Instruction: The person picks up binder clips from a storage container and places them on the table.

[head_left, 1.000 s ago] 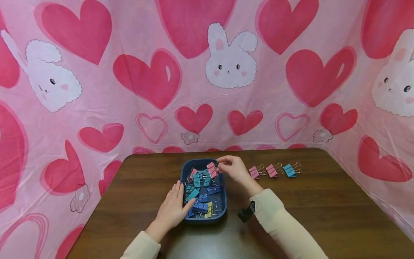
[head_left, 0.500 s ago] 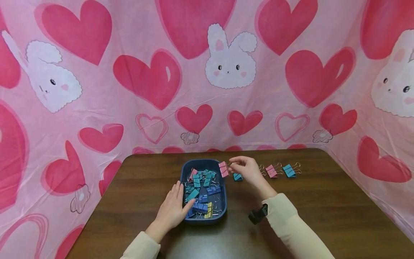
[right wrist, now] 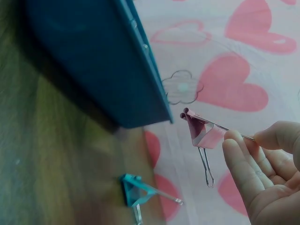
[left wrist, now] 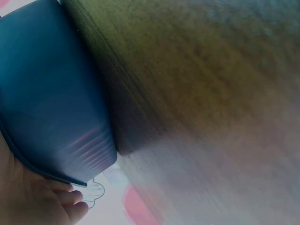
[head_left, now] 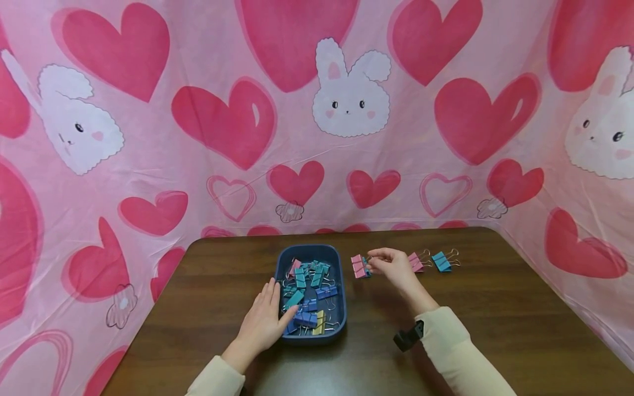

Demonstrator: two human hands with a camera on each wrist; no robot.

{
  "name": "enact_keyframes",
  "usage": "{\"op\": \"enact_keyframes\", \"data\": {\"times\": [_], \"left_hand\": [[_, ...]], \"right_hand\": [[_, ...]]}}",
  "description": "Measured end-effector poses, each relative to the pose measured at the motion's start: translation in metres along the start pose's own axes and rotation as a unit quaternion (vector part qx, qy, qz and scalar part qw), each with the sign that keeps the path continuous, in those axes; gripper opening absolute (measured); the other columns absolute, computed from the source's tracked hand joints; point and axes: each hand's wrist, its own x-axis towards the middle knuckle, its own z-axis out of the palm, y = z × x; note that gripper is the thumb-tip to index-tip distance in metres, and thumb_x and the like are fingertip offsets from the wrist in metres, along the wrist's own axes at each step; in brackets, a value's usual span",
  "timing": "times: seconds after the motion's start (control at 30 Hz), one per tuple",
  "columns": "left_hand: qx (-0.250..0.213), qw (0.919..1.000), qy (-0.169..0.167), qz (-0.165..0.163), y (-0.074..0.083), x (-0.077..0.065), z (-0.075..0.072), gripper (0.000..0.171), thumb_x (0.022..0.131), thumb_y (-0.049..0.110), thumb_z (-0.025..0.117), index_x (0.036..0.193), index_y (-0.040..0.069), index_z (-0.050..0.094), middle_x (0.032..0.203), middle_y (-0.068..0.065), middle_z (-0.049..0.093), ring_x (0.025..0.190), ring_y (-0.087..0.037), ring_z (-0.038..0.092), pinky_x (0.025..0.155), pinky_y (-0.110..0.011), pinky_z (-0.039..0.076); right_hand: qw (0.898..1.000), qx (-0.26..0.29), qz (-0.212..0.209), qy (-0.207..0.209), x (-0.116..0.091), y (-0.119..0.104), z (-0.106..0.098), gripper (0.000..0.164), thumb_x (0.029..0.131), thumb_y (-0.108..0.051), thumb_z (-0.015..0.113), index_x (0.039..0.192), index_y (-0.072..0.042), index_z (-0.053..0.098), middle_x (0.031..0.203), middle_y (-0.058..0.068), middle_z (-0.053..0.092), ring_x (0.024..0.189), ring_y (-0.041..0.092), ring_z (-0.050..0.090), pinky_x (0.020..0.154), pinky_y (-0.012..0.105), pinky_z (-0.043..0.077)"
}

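Note:
My left hand [head_left: 261, 320] lies with straight fingers along the left rim of a dark blue bin [head_left: 312, 340], the thumb reaching over its near left part. Several binder clips in teal, blue, pink and yellow lie inside, among them a yellow clip [head_left: 319, 322]. Just right of the bin, my right hand [head_left: 396, 270] pinches a pink binder clip [head_left: 358, 266] by one wire handle; its other handle hangs free in the right wrist view. That clip overlaps a teal binder clip [right wrist: 133, 191] standing on the table, partly hidden in the head view.
Farther right on the brown wooden table [head_left: 470, 319], a pink clip [head_left: 415, 262], partly behind the right hand, and a light blue clip [head_left: 442, 262] stand in a row. A pink curtain [head_left: 346, 165] with hearts and rabbits encloses the table's back and sides.
My right hand has carried the pink binder clip from over the bin's right side rightward and down toward the teal clip. My left hand has stayed on the rim.

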Motion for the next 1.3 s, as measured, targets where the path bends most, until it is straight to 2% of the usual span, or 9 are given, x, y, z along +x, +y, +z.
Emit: {"op": "enact_keyframes", "data": {"times": [0.2, 0.37, 0.67, 0.83, 1.3], "left_hand": [[0.0, 1.0, 0.002, 0.001, 0.0, 0.0, 0.0, 0.08, 0.088, 0.053, 0.047, 0.141, -0.003, 0.028, 0.148, -0.019, 0.022, 0.134, -0.036, 0.019, 0.106, -0.049, 0.019], [0.001, 1.0, 0.003, 0.002, -0.001, 0.0, 0.0, 0.08, 0.088, 0.053, 0.047, 0.142, -0.003, 0.028, 0.148, -0.019, 0.022, 0.134, -0.036, 0.019, 0.106, -0.049, 0.019], [0.002, 1.0, 0.002, 0.001, -0.001, 0.0, 0.0, 0.08, 0.088, 0.053, 0.047, 0.142, -0.003, 0.028, 0.148, -0.019, 0.021, 0.135, -0.036, 0.018, 0.106, -0.049, 0.019], [0.003, 1.0, 0.002, 0.001, -0.001, 0.0, 0.0, 0.08, 0.088, 0.054, 0.047, 0.142, -0.003, 0.028, 0.148, -0.018, 0.021, 0.135, -0.036, 0.018, 0.106, -0.049, 0.019], [0.01, 0.9999, 0.001, 0.002, -0.001, 0.001, 0.0, 0.08, 0.089, 0.054, 0.046, 0.141, -0.004, 0.029, 0.148, -0.019, 0.021, 0.135, -0.034, 0.017, 0.107, -0.047, 0.018]], "right_hand": [[1.0, -0.003, 0.012, 0.005, -0.004, 0.012, -0.005, 0.026, 0.087, 0.007, 0.053, 0.11, 0.02, 0.052, 0.094, 0.03, 0.06, 0.077, 0.023, 0.066, 0.077, 0.042, 0.051], [1.0, -0.012, 0.026, 0.009, -0.007, 0.023, -0.009, 0.027, 0.088, 0.007, 0.053, 0.109, 0.022, 0.051, 0.091, 0.029, 0.062, 0.077, 0.027, 0.066, 0.078, 0.048, 0.049], [0.998, -0.002, 0.067, 0.013, -0.008, 0.042, -0.014, 0.026, 0.089, 0.004, 0.053, 0.11, 0.02, 0.053, 0.092, 0.024, 0.064, 0.075, 0.021, 0.066, 0.071, 0.035, 0.053], [0.997, -0.005, 0.082, 0.011, -0.009, 0.05, -0.016, 0.025, 0.089, 0.004, 0.052, 0.108, 0.02, 0.054, 0.089, 0.022, 0.065, 0.075, 0.021, 0.066, 0.069, 0.033, 0.054], [0.997, 0.002, 0.083, -0.001, -0.005, 0.061, -0.016, 0.026, 0.088, 0.006, 0.05, 0.107, 0.024, 0.051, 0.084, 0.022, 0.064, 0.072, 0.02, 0.066, 0.065, 0.03, 0.054]]}}
